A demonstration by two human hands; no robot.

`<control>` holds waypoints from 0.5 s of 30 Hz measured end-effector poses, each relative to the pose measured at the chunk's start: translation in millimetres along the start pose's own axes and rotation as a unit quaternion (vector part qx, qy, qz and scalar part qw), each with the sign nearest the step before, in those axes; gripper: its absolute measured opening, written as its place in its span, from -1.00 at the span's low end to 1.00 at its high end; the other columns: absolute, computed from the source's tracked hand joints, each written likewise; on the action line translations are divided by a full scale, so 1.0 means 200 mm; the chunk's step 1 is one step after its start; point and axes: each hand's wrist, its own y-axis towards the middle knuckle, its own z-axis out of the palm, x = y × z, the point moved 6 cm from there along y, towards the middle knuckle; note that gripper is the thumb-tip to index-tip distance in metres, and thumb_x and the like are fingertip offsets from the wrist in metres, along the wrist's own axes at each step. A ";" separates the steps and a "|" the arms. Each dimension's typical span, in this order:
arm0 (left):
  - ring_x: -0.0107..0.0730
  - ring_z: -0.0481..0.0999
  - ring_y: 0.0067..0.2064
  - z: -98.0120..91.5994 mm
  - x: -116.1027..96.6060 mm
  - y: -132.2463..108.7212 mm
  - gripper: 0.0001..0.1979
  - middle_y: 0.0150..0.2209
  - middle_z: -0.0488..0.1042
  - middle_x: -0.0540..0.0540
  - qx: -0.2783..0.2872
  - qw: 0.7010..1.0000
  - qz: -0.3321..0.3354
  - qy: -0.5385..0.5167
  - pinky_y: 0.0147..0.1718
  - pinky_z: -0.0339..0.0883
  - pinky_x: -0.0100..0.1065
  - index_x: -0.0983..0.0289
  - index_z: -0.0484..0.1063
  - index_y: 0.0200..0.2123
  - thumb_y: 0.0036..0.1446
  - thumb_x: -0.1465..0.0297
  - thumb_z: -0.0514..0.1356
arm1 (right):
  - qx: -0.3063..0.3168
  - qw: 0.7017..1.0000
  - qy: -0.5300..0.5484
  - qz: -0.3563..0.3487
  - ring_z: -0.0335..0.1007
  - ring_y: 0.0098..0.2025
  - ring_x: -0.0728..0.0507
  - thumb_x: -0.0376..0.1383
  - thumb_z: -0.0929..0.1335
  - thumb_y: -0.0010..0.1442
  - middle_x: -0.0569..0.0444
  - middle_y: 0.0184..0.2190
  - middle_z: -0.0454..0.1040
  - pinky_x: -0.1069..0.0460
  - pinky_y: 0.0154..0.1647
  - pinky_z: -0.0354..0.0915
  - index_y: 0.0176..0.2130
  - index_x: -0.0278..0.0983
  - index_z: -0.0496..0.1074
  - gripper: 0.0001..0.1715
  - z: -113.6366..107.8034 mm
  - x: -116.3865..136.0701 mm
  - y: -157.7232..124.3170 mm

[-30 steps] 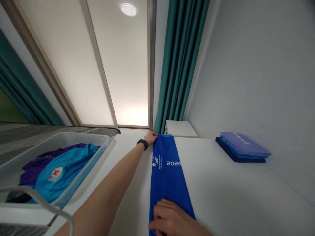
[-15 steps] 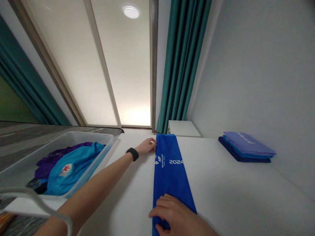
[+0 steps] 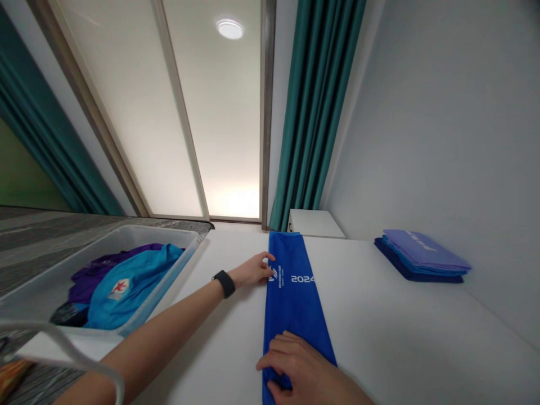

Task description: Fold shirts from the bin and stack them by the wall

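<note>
Blue garment (image 3: 291, 315): folded into a long strip, lying mid-tabletop.
Left hand (image 3: 255, 270): partly open, fingers at the garment's left edge; we cannot tell if they pinch it.
Right hand (image 3: 299, 365): loosely bent, thumb apart, resting on the near end.
White tabletop (image 3: 379, 332): we see a folded stack (image 3: 422, 253) near the pale wall (image 3: 447, 124).
Left side: clothes (image 3: 130, 281) rumpled in a plastic bin (image 3: 190, 241).
Room: frosted doors (image 3: 223, 124), teal curtain (image 3: 318, 112).
</note>
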 end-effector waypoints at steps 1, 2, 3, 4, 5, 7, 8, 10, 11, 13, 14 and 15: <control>-0.55 0.31 -0.57 0.00 0.00 0.00 -0.53 -0.56 0.34 -0.15 -0.006 1.000 0.002 -0.015 -0.53 0.16 -0.46 0.27 0.22 -0.07 0.00 0.29 0.32 | 0.000 1.000 -0.003 -0.002 0.37 -0.02 -0.07 -0.34 0.34 0.18 0.08 -0.09 0.50 0.00 0.21 0.06 -0.02 -0.17 0.44 -0.65 0.00 0.00 0.00; -0.56 0.31 -0.57 0.01 0.00 -0.01 -0.56 -0.57 0.34 -0.15 -0.012 1.000 0.002 -0.024 -0.52 0.16 -0.46 0.27 0.22 -0.08 0.02 0.30 0.30 | -0.003 1.000 -0.006 0.001 0.37 -0.04 -0.07 -0.34 0.34 0.17 0.08 -0.11 0.50 0.00 0.19 0.08 -0.02 -0.18 0.43 -0.65 0.00 0.00 0.00; -0.56 0.30 -0.57 0.01 0.00 -0.01 -0.58 -0.57 0.33 -0.15 -0.018 1.000 0.001 -0.025 -0.52 0.15 -0.46 0.27 0.23 -0.08 0.03 0.30 0.29 | -0.008 1.000 -0.009 0.008 0.36 -0.06 -0.07 -0.35 0.35 0.15 0.09 -0.15 0.49 0.02 0.16 0.11 -0.02 -0.18 0.41 -0.64 0.00 -0.01 0.00; -0.55 0.30 -0.57 0.01 0.00 -0.01 -0.59 -0.57 0.33 -0.15 -0.023 1.000 -0.002 -0.019 -0.52 0.15 -0.46 0.27 0.23 -0.08 0.04 0.31 0.28 | -0.011 1.000 -0.011 0.017 0.36 -0.10 -0.06 -0.36 0.36 0.12 0.10 -0.19 0.49 0.03 0.12 0.14 -0.03 -0.19 0.40 -0.63 0.01 -0.02 0.00; -0.54 0.30 -0.57 0.01 0.00 -0.02 -0.59 -0.57 0.33 -0.15 -0.028 1.000 -0.006 -0.009 -0.52 0.14 -0.46 0.27 0.23 -0.07 0.05 0.30 0.27 | -0.014 0.999 -0.013 0.029 0.35 -0.14 -0.06 -0.36 0.37 0.09 0.11 -0.23 0.47 0.04 0.08 0.18 -0.05 -0.21 0.39 -0.62 0.01 -0.03 0.00; -0.53 0.30 -0.57 0.01 -0.01 -0.03 -0.58 -0.57 0.33 -0.15 -0.038 0.999 -0.004 0.021 -0.53 0.13 -0.45 0.27 0.22 -0.04 0.08 0.28 0.25 | -0.018 0.999 -0.012 0.041 0.34 -0.18 -0.07 -0.37 0.39 0.05 0.11 -0.26 0.45 0.06 0.02 0.21 -0.10 -0.22 0.38 -0.64 0.01 -0.03 -0.01; -0.52 0.30 -0.56 0.01 -0.02 -0.04 -0.58 -0.57 0.33 -0.15 -0.042 0.998 0.003 0.040 -0.53 0.13 -0.45 0.27 0.21 -0.02 0.10 0.27 0.24 | -0.019 0.999 -0.011 0.037 0.33 -0.16 -0.07 -0.37 0.39 0.04 0.11 -0.24 0.45 0.05 0.04 0.20 -0.13 -0.22 0.38 -0.67 0.00 -0.03 -0.01; -0.52 0.28 -0.56 0.01 -0.03 -0.07 -0.57 -0.57 0.32 -0.15 -0.046 0.996 0.024 0.076 -0.53 0.12 -0.45 0.27 0.22 0.00 0.11 0.26 0.23 | -0.017 1.000 -0.010 0.015 0.33 -0.10 -0.07 -0.35 0.39 0.08 0.10 -0.18 0.45 0.04 0.12 0.14 -0.17 -0.21 0.40 -0.74 -0.01 0.00 -0.01; -0.52 0.27 -0.56 0.02 -0.03 -0.09 -0.56 -0.57 0.31 -0.16 -0.044 0.995 0.033 0.088 -0.53 0.11 -0.46 0.27 0.23 0.01 0.11 0.25 0.23 | -0.018 1.000 -0.012 0.004 0.33 -0.07 -0.07 -0.35 0.39 0.11 0.10 -0.16 0.45 0.03 0.15 0.12 -0.16 -0.21 0.41 -0.76 -0.02 0.01 -0.01; -0.53 0.25 -0.56 0.03 -0.03 -0.12 -0.56 -0.58 0.30 -0.16 -0.034 0.994 0.041 0.098 -0.54 0.09 -0.47 0.28 0.25 0.00 0.10 0.24 0.24 | -0.022 0.999 -0.021 -0.009 0.32 -0.05 -0.08 -0.34 0.36 0.16 0.08 -0.15 0.44 0.00 0.18 0.08 -0.13 -0.20 0.42 -0.77 -0.05 0.04 -0.02; -0.54 0.24 -0.57 0.04 -0.02 -0.14 -0.56 -0.59 0.29 -0.17 -0.025 0.994 0.041 0.096 -0.54 0.09 -0.47 0.28 0.26 0.00 0.10 0.24 0.24 | -0.026 0.999 -0.027 -0.013 0.32 -0.05 -0.09 -0.34 0.35 0.18 0.07 -0.16 0.44 -0.01 0.18 0.08 -0.11 -0.20 0.43 -0.77 -0.06 0.05 -0.02; -0.54 0.23 -0.58 0.06 -0.02 -0.15 -0.56 -0.59 0.29 -0.17 -0.016 0.995 0.039 0.090 -0.55 0.08 -0.47 0.28 0.26 0.00 0.09 0.24 0.25 | -0.029 0.999 -0.033 -0.016 0.32 -0.06 -0.09 -0.34 0.34 0.19 0.07 -0.17 0.43 -0.01 0.18 0.08 -0.11 -0.21 0.44 -0.77 -0.07 0.06 -0.02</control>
